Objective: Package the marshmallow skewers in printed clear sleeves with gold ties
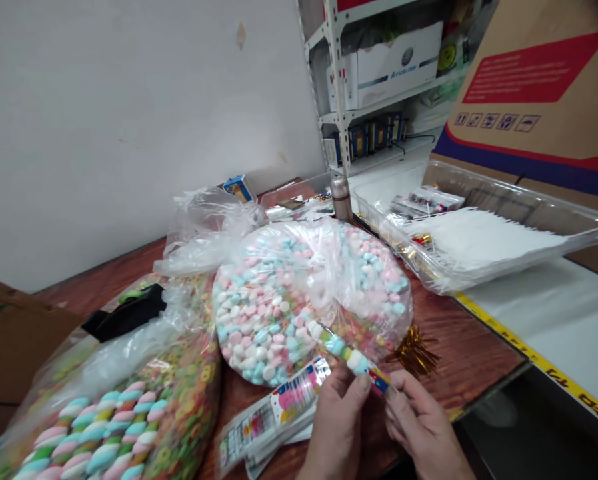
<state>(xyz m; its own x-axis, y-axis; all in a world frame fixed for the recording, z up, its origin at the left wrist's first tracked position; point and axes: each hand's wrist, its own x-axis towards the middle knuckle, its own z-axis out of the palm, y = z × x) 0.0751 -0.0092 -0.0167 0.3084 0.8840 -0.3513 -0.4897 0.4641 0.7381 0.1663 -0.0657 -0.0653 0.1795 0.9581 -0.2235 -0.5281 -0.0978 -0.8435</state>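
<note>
A marshmallow skewer with pastel pieces, seemingly in a narrow clear wrapper with a blue and red printed end, slants across the space between my hands. My left hand is closed, thumb and fingers pinching its middle. At the printed lower end, my right hand is closed on the same skewer. Beneath and beside my left hand lies a stack of printed plastic sleeves. Behind the skewer sits a large clear bag of pink, white and blue marshmallows. Gold tinsel ties lie near my right hand.
At left, a bag of colourful ring candies has several finished skewers on it, and a black item. A clear tray of white sticks stands at right, near a metal bottle. Cardboard boxes and shelving flank the table.
</note>
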